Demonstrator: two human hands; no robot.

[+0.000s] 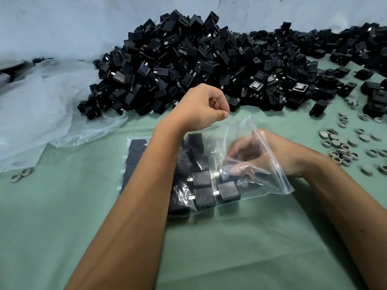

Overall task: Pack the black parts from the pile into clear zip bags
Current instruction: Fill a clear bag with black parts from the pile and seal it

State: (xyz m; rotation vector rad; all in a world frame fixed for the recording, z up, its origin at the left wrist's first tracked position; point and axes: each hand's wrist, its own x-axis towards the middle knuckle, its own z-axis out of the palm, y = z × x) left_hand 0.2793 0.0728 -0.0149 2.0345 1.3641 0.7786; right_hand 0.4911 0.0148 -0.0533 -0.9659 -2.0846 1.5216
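A big pile of black parts (188,59) lies across the far side of the green table. In front of it a clear zip bag (211,143) lies open towards the right, with several black parts (204,196) lined up inside. My left hand (201,107) is raised above the bag with its fingers curled, pinching the bag's upper edge. My right hand (249,158) is inside the bag's mouth, its fingers round a black part (227,171) seen through the plastic. My left forearm hides the middle of the bag.
More bagged black parts (136,147) show left of my forearm. Several grey rings (339,145) are scattered at the right and two lie at the left (22,174). A crumpled clear plastic sheet (52,101) covers the far left. Green table cloth (230,248) spreads in front.
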